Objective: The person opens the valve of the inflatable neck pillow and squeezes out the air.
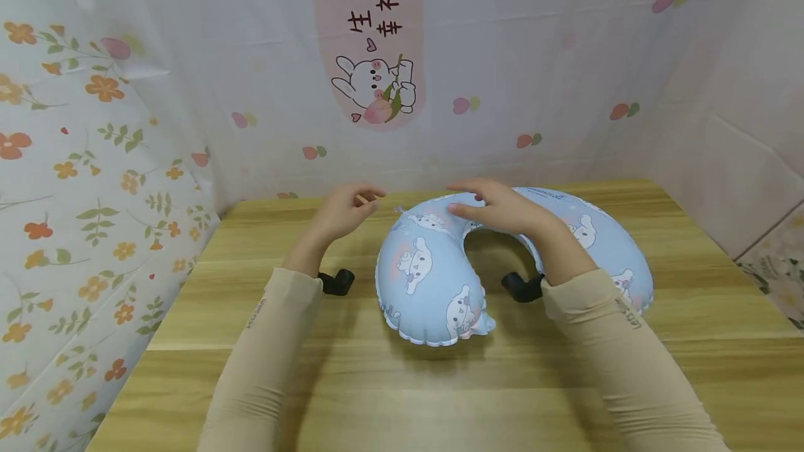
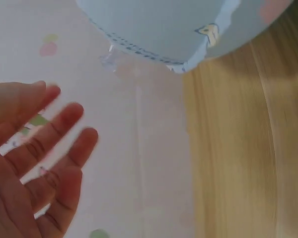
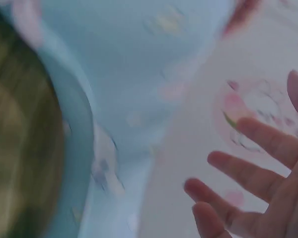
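Observation:
A light blue inflatable neck pillow [image 1: 417, 264] with white cartoon puppies lies on the wooden table, its U opening toward the front. My left hand [image 1: 344, 213] hovers just left of it, fingers loosely bent and holding nothing. In the left wrist view that hand [image 2: 44, 163] is apart from the pillow [image 2: 159, 29], where a clear valve-like tab shows on the edge. Over the pillow's back curve is my right hand [image 1: 502, 209], its fingers spread. The right wrist view shows the right hand [image 3: 258, 183] apart from the blurred pillow [image 3: 124, 99].
The wooden table [image 1: 402, 396] reaches back to a white printed curtain [image 1: 534, 54] with a rabbit picture. A floral curtain [image 1: 82, 229] hangs along the left side. Black wrist-camera parts [image 1: 338, 282] stick out at both wrists.

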`<state>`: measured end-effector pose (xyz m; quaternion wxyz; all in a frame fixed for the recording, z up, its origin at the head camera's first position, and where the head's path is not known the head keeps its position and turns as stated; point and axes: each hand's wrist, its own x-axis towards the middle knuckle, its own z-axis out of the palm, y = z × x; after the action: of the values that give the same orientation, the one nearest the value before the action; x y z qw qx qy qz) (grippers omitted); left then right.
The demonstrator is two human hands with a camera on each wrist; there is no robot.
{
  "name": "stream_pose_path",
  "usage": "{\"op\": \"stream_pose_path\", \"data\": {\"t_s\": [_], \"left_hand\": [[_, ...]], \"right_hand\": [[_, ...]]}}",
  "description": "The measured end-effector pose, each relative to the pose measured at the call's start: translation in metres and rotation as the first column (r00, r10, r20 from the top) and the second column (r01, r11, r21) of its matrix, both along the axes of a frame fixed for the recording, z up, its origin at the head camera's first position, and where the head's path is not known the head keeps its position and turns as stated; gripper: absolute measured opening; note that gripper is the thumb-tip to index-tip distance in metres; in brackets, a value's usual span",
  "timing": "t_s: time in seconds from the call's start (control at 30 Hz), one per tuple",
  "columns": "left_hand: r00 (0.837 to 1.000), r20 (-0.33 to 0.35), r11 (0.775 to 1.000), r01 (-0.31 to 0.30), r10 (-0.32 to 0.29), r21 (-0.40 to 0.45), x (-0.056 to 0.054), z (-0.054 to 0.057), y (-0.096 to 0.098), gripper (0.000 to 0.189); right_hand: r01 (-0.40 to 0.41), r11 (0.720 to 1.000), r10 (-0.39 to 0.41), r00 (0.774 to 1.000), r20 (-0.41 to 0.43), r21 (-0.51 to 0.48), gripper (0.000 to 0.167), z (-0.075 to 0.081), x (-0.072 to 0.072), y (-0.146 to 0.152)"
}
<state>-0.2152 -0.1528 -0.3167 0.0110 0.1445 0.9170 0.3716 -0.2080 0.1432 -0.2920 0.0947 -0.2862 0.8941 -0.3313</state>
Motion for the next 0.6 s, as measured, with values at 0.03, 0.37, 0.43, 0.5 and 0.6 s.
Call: {"op": "stream_pose_path", "data": {"t_s": [0.03, 0.37, 0.43, 0.5, 0.6], "left_hand": [[1.0, 0.003, 1.0, 0.008, -0.008, 0.005, -0.006, -0.002, 0.002, 0.028], [0.985, 0.135, 0.97, 0.071, -0.105, 0.234, -0.023, -0.025, 0.011, 0.035], [0.982, 0.155, 0.964, 0.067, -0.11, 0.258, -0.023, -0.028, 0.01, 0.036], [0.98, 0.167, 0.963, 0.063, -0.109, 0.263, -0.023, -0.032, 0.009, 0.037], [0.983, 0.162, 0.964, 0.044, -0.089, 0.263, -0.024, -0.035, 0.008, 0.033]], "right_hand": [[0.004, 1.0, -0.004, 1.0, 0.024, 0.009, 0.058, -0.003, -0.004, -0.008], [-0.017, 0.993, -0.017, 0.961, 0.278, 0.119, 0.078, -0.021, -0.011, -0.039], [-0.035, 0.99, -0.005, 0.959, 0.283, 0.136, 0.079, -0.024, -0.011, -0.038], [-0.055, 0.984, 0.013, 0.97, 0.244, 0.167, 0.08, -0.026, -0.011, -0.039], [-0.067, 0.976, 0.026, 0.98, 0.196, 0.206, 0.079, -0.028, -0.013, -0.041]]}}
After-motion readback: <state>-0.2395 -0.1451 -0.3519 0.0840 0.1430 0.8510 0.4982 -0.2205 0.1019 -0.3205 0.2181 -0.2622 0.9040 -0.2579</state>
